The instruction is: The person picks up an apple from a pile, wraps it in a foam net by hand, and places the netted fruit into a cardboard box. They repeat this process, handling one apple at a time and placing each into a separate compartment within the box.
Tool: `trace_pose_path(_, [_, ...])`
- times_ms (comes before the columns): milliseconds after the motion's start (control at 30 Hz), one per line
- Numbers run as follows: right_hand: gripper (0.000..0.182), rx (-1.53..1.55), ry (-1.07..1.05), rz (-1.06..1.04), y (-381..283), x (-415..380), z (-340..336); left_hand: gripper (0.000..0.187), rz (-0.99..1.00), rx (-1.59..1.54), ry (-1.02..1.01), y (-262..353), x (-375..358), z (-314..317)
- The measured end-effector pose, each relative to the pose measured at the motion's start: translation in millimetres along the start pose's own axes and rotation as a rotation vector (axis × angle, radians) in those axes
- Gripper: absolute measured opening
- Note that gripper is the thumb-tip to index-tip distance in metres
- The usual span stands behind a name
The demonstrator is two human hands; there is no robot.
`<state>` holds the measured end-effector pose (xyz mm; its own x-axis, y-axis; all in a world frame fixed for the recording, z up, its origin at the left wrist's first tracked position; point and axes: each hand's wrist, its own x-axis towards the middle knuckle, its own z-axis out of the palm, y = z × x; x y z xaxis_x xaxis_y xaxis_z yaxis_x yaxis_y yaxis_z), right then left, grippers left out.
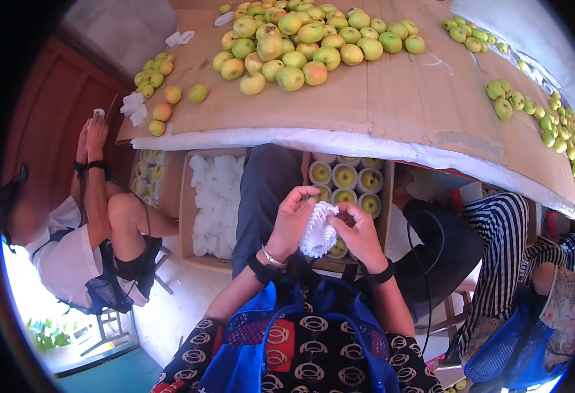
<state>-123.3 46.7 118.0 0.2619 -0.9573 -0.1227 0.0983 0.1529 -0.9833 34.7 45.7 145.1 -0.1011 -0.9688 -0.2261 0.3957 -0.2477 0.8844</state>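
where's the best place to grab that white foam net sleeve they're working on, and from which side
Probably at its open rim, one hand on each side. The foam net sleeve is soft stretchy mesh, bunched over what looks like an apple, so pinching the rim edges lets it be pulled wider. The left hand already grips its left edge and the right hand its right, thumbs on the mesh.

The person's hands [326, 232] are bare, and each wrist carries a black band; the left wrist also wears a thin silver bangle [273, 259] just above its band. The sleeves [192, 357] are dark, nearly black, printed all over with white oval rings and broken by patches of red. Over the front hangs a bright blue apron or bag [281, 334] of shiny fabric, with blue straps and a panel of blue mesh.
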Motion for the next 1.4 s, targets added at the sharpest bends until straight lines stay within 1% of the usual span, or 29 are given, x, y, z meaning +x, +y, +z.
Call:
trace_pose_path(33, [0.023,0.000,0.000,0.002,-1,0,-1,0.016,-0.028,-0.082,-0.017,-1,2,-3])
trace_pose_path(100, [0.020,0.005,-0.145,0.055,-3,-2,-2,0.016,-0.060,-0.166,-0.035,-2,3,-6])
trace_pose_path(167, [0.019,0.017,-0.160,0.068,-1,-2,-4,0.015,-0.179,-0.328,-0.002,-1,5,-7])
trace_pose_path(233, [0.017,0.028,-0.183,0.081,1,-3,-7,0.015,-0.198,-0.373,-0.006,-2,6,-7])
trace_pose_path(300, [0.014,0.333,-0.240,0.287,1,-4,-10,0.014,-0.214,-0.420,-0.009,-3,7,-8])
trace_pose_path(333, [0.014,0.332,-0.239,0.287,2,-3,-8,0.015,-0.201,-0.436,-0.020,-4,7,-8])
trace_pose_path(400, [0.011,0.600,-0.113,0.303,3,-1,-5,0.015,-0.191,-0.452,-0.033,-4,8,-7])
trace_pose_path(433, [0.011,0.600,-0.113,0.304,3,0,-5,0.013,-0.229,-0.467,-0.047,-4,7,-7])
trace_pose_path(500, [0.015,0.907,-0.071,0.202,3,3,-7,0.013,-0.279,-0.427,-0.045,-6,6,-9])
trace_pose_path(533, [0.015,0.906,-0.073,0.202,-3,5,-4,0.013,-0.277,-0.427,-0.046,-8,6,-10])
trace_pose_path(600, [0.026,1.025,-0.023,0.262,-19,4,1,0.023,-0.308,-0.430,-0.097,-16,7,-10])
trace_pose_path(633, [0.026,1.024,-0.020,0.261,-23,2,2,0.026,-0.295,-0.434,-0.150,-18,6,-9])
trace_pose_path(700, [0.036,1.185,-0.037,0.286,-28,2,5,0.024,-0.294,-0.416,-0.144,-20,3,-5])
trace_pose_path(733, [0.036,1.187,-0.041,0.285,-26,3,8,0.025,-0.294,-0.397,-0.138,-17,3,-3])
trace_pose_path(767, [0.035,1.131,0.004,0.221,-23,4,10,0.025,-0.295,-0.396,-0.139,-12,3,-1])
trace_pose_path(800, [0.034,1.073,0.054,0.159,-20,3,10,0.029,-0.262,-0.338,-0.121,-8,4,3])
trace_pose_path(833, [0.034,1.071,0.063,0.161,-18,3,9,0.033,-0.231,-0.283,-0.104,-6,5,6])
trace_pose_path(900, [0.030,0.813,0.173,-0.023,-16,6,5,0.037,-0.254,-0.299,-0.078,0,5,2])
trace_pose_path(933, [0.030,0.815,0.178,-0.027,-16,6,3,0.042,-0.270,-0.309,-0.047,5,5,0])
trace_pose_path(967, [0.029,0.748,0.145,-0.032,-16,5,2,0.038,-0.267,-0.245,-0.101,13,4,4])
trace_pose_path(1000, [0.027,0.681,0.107,-0.034,-17,5,2,0.038,-0.267,-0.245,-0.094,11,4,3])
trace_pose_path(1067, [0.027,0.668,0.100,-0.023,-18,5,5,0.032,-0.237,-0.066,-0.155,1,7,-1])
trace_pose_path(1100, [0.027,0.669,0.095,-0.025,-16,5,5,0.032,-0.314,-0.133,-0.168,-3,7,-5])
trace_pose_path(1133, [0.026,0.669,0.095,-0.031,-14,6,4,0.032,-0.315,-0.132,-0.171,-2,4,-5])
trace_pose_path(1200, [0.026,0.653,0.090,-0.021,-8,7,-2,0.036,-0.432,-0.176,-0.270,-2,-2,-2])
trace_pose_path(1233, [0.026,0.637,0.071,-0.007,-5,7,-4,0.042,-0.476,-0.188,-0.305,-2,0,-3])
trace_pose_path(1333, [0.026,0.754,0.078,0.052,-4,13,-10,0.039,-0.524,-0.147,-0.333,1,-3,-3])
trace_pose_path(1367, [0.029,0.732,0.031,0.111,-2,13,-12,0.039,-0.524,-0.146,-0.336,0,-3,-2])
trace_pose_path(1400, [0.029,0.732,0.038,0.110,-2,11,-14,0.038,-0.455,-0.179,-0.294,-2,-3,-1])
